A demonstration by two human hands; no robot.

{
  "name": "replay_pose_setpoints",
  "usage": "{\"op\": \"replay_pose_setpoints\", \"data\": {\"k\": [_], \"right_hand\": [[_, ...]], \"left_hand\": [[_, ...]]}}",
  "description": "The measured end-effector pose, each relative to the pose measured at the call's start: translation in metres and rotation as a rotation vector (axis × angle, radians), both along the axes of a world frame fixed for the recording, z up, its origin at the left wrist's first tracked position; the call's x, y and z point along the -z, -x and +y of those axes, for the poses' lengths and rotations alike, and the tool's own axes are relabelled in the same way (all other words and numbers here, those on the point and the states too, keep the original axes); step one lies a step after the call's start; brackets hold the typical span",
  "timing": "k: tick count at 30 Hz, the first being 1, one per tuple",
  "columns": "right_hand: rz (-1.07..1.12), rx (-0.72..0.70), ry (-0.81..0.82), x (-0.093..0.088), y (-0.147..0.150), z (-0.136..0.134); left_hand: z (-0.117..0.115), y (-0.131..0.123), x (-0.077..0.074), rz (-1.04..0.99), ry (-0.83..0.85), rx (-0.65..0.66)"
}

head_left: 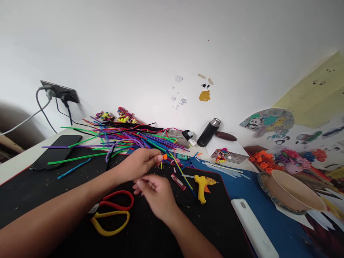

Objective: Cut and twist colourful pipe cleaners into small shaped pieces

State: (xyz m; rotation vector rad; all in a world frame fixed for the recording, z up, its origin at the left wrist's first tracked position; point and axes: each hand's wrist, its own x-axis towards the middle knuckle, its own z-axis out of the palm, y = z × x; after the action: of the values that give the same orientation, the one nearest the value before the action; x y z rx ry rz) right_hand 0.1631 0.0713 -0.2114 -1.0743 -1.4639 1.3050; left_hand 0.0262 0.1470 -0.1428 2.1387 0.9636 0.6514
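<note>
My left hand [142, 163] is above the black mat, its thumb and finger pinched on a small orange piece [165, 157]. The piece is too small to tell its exact kind. Just below and nearer to me, my right hand [157, 195] has its fingers curled in with the tips together; whatever they may hold is hidden. Scissors [113, 215] with one red and one yellow handle lie on the mat, left of my right hand. To the right rests a yellow hot glue gun [201, 188], near a red lighter-like stick [178, 182].
Behind my hands spreads a pile of coloured pipe cleaners [145, 138]. A black phone [55, 154] lies left. At the back stand a black bottle [208, 133] and a small figure [222, 156]. Glue sticks [225, 168], a bowl [295, 190] and a white device [254, 227] are on the right.
</note>
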Motion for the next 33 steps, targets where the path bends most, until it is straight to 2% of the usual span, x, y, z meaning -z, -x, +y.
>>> {"op": "replay_pose_setpoints", "data": {"k": [3,8,13,22,27,33], "right_hand": [[0.121,0.143,0.05,0.0,-0.017,0.016],[0.213,0.307,0.046,-0.003,-0.035,0.031],[0.182,0.258,0.012,-0.003,-0.039,0.032],[-0.14,0.247,-0.103,-0.008,-0.044,0.024],[-0.103,0.207,-0.079,-0.006,-0.045,0.025],[0.082,0.179,0.006,-0.007,-0.044,0.028]], "left_hand": [[0.002,0.001,0.001,0.022,0.005,0.011],[0.007,0.001,0.006,0.124,-0.143,-0.033],[0.009,0.0,0.014,0.204,-0.139,0.026],[0.009,0.001,0.019,0.379,-0.196,0.095],[0.011,0.005,0.014,0.358,-0.162,0.174],[0.01,0.007,0.008,0.162,0.02,0.275]]}}
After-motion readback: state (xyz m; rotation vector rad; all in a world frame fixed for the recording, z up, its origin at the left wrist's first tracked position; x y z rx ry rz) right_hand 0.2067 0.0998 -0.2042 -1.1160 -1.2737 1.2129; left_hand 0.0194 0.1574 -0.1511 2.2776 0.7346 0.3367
